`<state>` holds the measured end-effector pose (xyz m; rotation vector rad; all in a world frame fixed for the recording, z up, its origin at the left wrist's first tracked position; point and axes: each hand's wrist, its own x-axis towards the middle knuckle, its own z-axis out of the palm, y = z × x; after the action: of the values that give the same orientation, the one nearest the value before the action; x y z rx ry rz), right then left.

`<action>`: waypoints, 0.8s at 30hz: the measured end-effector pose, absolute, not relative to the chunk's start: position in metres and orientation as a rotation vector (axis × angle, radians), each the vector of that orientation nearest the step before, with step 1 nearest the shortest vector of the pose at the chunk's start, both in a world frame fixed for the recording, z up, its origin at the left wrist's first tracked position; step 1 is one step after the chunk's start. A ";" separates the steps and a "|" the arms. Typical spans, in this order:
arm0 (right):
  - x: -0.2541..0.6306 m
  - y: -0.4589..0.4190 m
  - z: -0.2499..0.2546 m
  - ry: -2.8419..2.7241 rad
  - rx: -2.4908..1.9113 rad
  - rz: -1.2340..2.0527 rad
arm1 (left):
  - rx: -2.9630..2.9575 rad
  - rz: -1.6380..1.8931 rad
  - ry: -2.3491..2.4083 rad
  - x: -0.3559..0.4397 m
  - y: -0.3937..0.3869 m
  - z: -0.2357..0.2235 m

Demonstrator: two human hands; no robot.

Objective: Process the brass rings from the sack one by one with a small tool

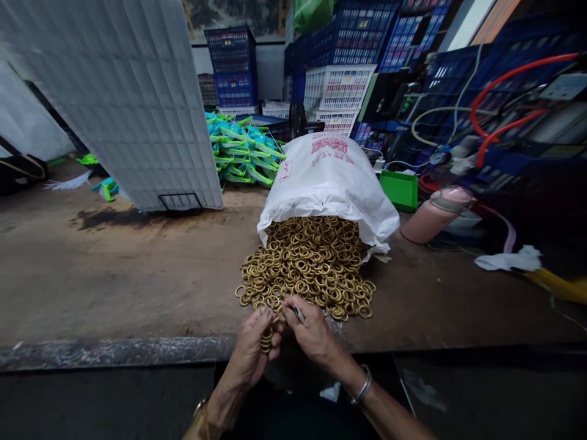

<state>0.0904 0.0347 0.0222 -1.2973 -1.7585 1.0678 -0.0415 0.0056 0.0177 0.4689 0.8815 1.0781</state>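
A large heap of brass-coloured rings (307, 275) spills from the mouth of a white sack (321, 177) onto the table. At the near edge of the heap, my left hand (254, 342) is closed on a short stack of rings (266, 342). My right hand (309, 330) is close beside it, thumb and fingers pinched, with a small metal tool (299, 314) showing between the fingers. The fingertips of both hands nearly meet; what lies between them is too small to make out. A bracelet circles my right wrist.
The wooden table (137, 275) has a plastic-covered front edge (114, 353). A tall white panel (137, 104) stands at left, near green and blue pieces (247, 150). To the right are a pink bottle (435, 214), a green tray (398, 190) and red hoses (486, 122). Crates (339, 85) are stacked behind.
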 end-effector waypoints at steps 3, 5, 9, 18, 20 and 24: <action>0.093 0.032 0.023 -1.865 -1.252 0.989 | 0.470 1.076 0.921 -0.040 0.007 0.015; 0.095 0.031 0.022 -1.866 -1.249 0.988 | 0.473 1.071 0.918 -0.040 0.007 0.014; 0.096 0.030 0.020 -1.836 -1.263 1.004 | 0.499 1.067 0.899 -0.040 0.006 0.014; 0.087 0.031 0.020 -1.350 -1.342 1.599 | 0.718 1.180 1.166 -0.036 0.003 0.004; 0.087 0.030 0.017 -1.205 -1.307 1.779 | 0.792 1.171 1.213 -0.036 0.002 0.002; 0.089 0.032 0.012 -1.152 -1.311 1.786 | 0.803 1.110 1.127 -0.037 0.000 0.001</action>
<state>0.0891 0.0317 0.0120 -1.3113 -1.1520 1.7863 -0.0371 0.0005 0.0012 0.8033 1.1270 1.1105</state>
